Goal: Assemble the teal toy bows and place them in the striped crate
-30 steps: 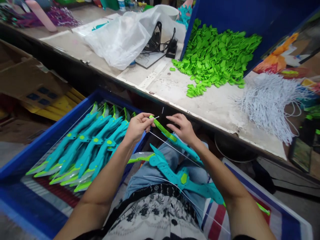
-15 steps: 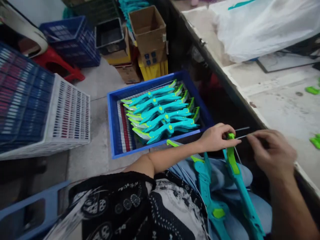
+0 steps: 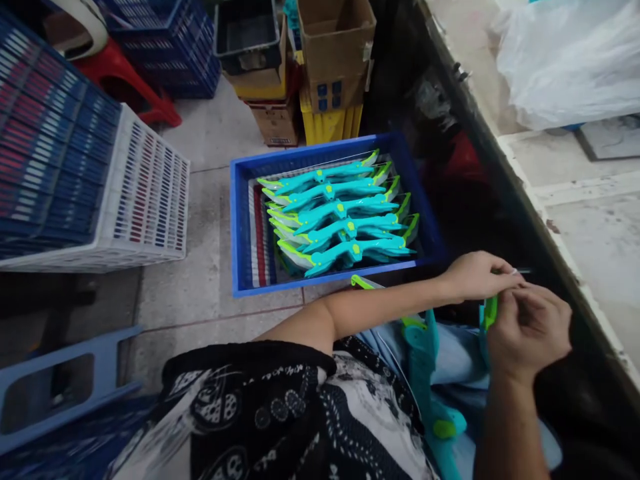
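at three o'clock we see our pale, scuffed bench [image 3: 590, 247]; a white plastic sheet [image 3: 575, 73] lies on it at two, a flat board [image 3: 617, 140] just below. our grey tiled floor [image 3: 200, 150] bears a red stool [image 3: 163, 110] at ten and a cardboard box [image 3: 273, 125] at eleven. near the centre, a blue tray [image 3: 240, 233] carries teal-and-green bows [image 3: 350, 227]; what it rests on, we cannot tell.

Dim light; deep shadow under table [image 3: 595, 230]; slight blur.

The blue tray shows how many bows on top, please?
5, far to near in the tray: first bow, second bow, third bow, fourth bow, fifth bow; more may hide underneath.
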Demonstrator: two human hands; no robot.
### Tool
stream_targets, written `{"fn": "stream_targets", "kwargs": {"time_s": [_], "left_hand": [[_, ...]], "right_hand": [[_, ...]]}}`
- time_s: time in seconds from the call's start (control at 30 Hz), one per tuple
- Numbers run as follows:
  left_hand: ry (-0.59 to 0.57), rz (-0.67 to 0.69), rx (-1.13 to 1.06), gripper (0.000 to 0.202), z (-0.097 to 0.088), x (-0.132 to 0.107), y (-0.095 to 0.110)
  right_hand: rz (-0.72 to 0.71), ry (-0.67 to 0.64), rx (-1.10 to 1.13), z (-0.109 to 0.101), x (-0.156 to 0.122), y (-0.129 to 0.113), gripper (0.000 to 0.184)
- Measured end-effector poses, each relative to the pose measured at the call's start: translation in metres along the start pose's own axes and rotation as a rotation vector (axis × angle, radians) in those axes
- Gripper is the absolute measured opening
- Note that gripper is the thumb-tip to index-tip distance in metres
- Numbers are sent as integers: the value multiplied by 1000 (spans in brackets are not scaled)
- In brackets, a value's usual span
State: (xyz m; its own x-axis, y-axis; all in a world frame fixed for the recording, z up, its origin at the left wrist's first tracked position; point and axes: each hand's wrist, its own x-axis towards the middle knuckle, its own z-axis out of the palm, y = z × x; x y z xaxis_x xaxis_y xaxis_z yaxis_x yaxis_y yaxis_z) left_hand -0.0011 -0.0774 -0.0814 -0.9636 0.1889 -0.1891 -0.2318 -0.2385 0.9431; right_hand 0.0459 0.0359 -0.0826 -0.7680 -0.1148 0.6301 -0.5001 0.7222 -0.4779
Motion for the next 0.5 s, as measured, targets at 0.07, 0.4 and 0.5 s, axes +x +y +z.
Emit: {"fn": "stream_targets", "kwargs": {"time_s": [0.07,0.4,0.5], "left_hand": [[102,202,378,19,-6,-8,6],[-97,19,-81,26,-14,-25,8],[-222,-16,-69,21,-25,-25,17]], "right_hand": [[116,14,27,7,-5,-1,9],[311,224,71,10,4,-13,10],[210,249,-6,6,9,-16,8]]}}
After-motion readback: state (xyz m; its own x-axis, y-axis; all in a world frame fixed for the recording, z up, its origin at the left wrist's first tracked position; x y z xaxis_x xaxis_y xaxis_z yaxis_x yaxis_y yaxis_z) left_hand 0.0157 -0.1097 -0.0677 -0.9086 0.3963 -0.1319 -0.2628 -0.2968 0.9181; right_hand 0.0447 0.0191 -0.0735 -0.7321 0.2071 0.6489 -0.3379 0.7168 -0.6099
